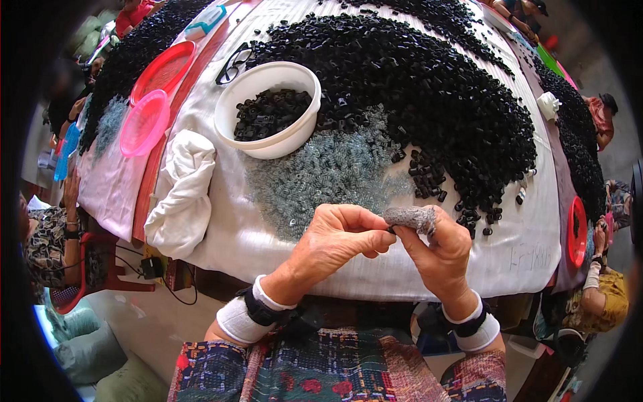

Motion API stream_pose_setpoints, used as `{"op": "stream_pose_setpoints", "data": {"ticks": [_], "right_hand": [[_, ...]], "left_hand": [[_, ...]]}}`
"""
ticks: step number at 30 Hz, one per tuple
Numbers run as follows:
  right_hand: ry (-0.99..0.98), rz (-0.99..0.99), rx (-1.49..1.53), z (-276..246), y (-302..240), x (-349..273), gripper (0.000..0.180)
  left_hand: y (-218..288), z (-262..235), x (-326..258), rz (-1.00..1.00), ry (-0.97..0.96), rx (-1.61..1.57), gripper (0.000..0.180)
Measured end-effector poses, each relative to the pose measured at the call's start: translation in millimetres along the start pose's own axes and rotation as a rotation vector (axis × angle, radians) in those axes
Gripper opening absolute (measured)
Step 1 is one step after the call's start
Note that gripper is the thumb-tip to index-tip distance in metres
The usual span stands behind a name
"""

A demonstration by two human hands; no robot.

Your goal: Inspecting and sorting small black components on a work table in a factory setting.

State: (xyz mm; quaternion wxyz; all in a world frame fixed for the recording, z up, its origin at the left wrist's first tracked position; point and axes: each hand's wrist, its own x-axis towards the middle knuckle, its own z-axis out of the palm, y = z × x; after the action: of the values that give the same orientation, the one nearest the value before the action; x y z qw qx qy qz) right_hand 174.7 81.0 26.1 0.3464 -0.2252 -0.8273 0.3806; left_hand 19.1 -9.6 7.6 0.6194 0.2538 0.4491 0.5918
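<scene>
My left hand (333, 236) and my right hand (440, 251) meet over the near edge of the white-covered table, thumbs and index fingers closed. Between their fingertips is a small black piece (392, 229), mostly hidden by the fingers. A grey knitted cover (410, 218) wraps my right index finger. Just beyond my hands lies a spread of small, pale metal springs (321, 181). Behind and to the right of it rises a big heap of small black plastic pieces (429, 94). A white bowl (284, 144) holds more black pieces inside, left of the heap.
A crumpled white cloth (181, 194) lies at the left table edge. Black-framed glasses (234, 64) rest beyond the bowl. Red (161, 70) and pink (145, 122) baskets stand farther left. Other people sit at both sides, near a red tray (577, 231) on the right.
</scene>
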Motion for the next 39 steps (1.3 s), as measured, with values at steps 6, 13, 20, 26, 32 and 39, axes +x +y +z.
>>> {"op": "stream_pose_setpoints", "data": {"ticks": [6, 13, 20, 26, 32, 39], "right_hand": [[0.010, -0.326, -0.218, 4, 6, 3, 0.025], [0.135, 0.116, 0.166, 16, 13, -8, 0.023], [0.156, 0.113, 0.164, 14, 12, -8, 0.022], [0.170, 0.077, 0.020, 16, 11, -9, 0.021], [0.139, 0.032, -0.031, 14, 7, -3, 0.027], [-0.003, -0.055, -0.113, 9, -4, 14, 0.048]], "left_hand": [[-7, -3, 4, 0.033, -0.027, 0.061, 0.019], [-7, 2, 3, 0.069, 0.044, 0.043, 0.021], [-9, 1, 3, 0.109, 0.066, 0.056, 0.020], [-12, 4, 3, 0.082, 0.106, 0.030, 0.018], [-13, 5, 11, 0.056, 0.116, -0.133, 0.017], [-7, 8, 16, 0.078, 0.051, -0.427, 0.018]]}}
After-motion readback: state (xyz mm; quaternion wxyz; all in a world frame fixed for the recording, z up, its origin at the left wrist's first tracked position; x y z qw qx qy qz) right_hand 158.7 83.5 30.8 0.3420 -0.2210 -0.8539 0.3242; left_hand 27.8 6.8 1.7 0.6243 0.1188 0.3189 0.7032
